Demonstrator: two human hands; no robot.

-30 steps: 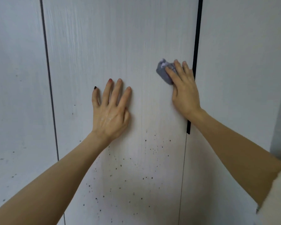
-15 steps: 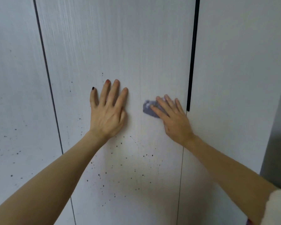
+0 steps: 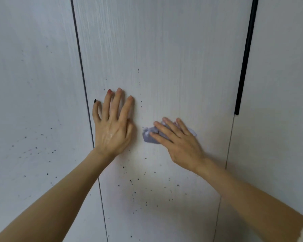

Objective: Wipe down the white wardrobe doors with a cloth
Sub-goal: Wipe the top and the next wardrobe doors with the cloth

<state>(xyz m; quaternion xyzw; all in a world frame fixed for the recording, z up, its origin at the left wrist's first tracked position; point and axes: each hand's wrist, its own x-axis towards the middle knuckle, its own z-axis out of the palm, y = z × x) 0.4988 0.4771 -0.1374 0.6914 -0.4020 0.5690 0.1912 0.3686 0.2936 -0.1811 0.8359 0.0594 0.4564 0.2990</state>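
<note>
A white wardrobe door (image 3: 164, 58) fills the middle of the view, flecked with small dark spots in its lower half. My left hand (image 3: 113, 126) lies flat on it near its left edge, fingers spread and straight. My right hand (image 3: 177, 140) presses a small crumpled grey-lilac cloth (image 3: 149, 137) against the door with straight fingers. The cloth shows left of and under my fingers, with a scrap past my little finger. It sits just right of my left hand.
A second door (image 3: 28, 102) on the left carries more dark spots. A third door (image 3: 278, 84) is on the right, behind a black vertical handle strip (image 3: 243, 67) that ends just above my right hand's height. Thin seams separate the doors.
My right hand has slid the cloth down the middle door from beside the black strip and then leftward toward my left hand. My left hand stays flat in place.
</note>
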